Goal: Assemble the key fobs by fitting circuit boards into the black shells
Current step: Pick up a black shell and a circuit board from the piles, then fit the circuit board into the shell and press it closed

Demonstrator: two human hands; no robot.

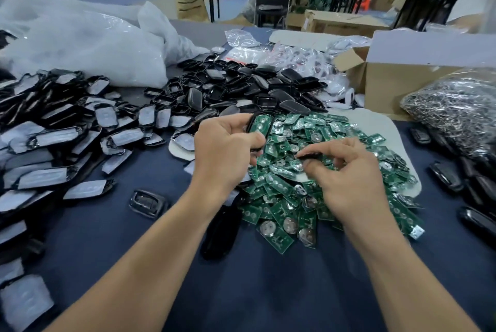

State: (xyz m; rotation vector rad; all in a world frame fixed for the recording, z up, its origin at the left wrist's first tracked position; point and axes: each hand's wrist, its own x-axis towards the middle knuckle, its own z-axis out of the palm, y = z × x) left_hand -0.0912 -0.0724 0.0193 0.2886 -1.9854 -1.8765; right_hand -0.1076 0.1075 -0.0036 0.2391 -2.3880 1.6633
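Observation:
My left hand (228,149) grips a black shell with a green circuit board (259,124) seated in it, tilted up above the table. My right hand (349,170) pinches a thin black shell piece (308,155) between thumb and fingers, just over the heap of green circuit boards (290,197). A pile of empty black shells (236,87) lies behind both hands. One loose black shell (147,202) rests on the blue table cloth (134,237) to the left of my left forearm.
Film-covered black shell halves (53,138) spread across the left. A large white plastic bag (80,41) lies behind them. A cardboard box (402,73) and a bag of metal parts (456,108) stand at the right, with more black fobs (456,178) below.

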